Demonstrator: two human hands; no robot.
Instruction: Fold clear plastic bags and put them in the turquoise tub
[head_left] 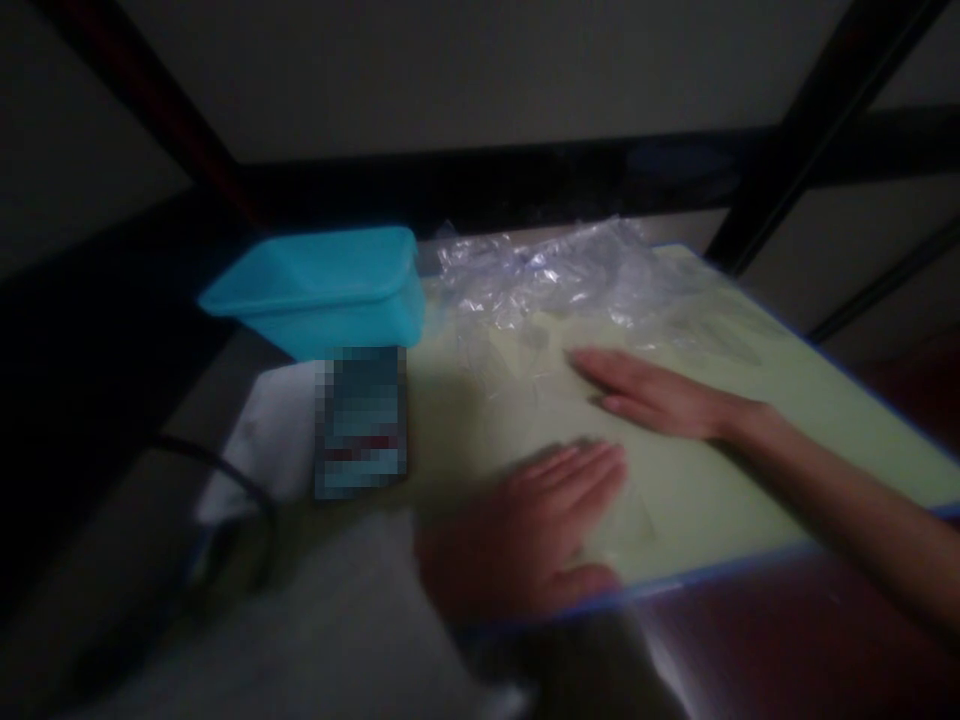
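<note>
A pale yellow-green mat (787, 400) with a blue edge lies on the surface. My left hand (532, 530) rests flat on its near left part, fingers stretched out and together, holding nothing. My right hand (652, 395) lies flat further in, palm down, fingers extended toward the left. Something thin and transparent seems to lie under both palms, but I cannot make it out. Crumpled clear plastic film (547, 275) is heaped at the mat's far edge, just beyond my right fingertips.
A turquoise plastic tub (330, 290) stands at the far left of the mat. A blurred card-like item (361, 422) lies on white cloth (270, 440) below the tub. A dark cable (240, 480) loops at the left. Dark frame bars (525, 180) run behind.
</note>
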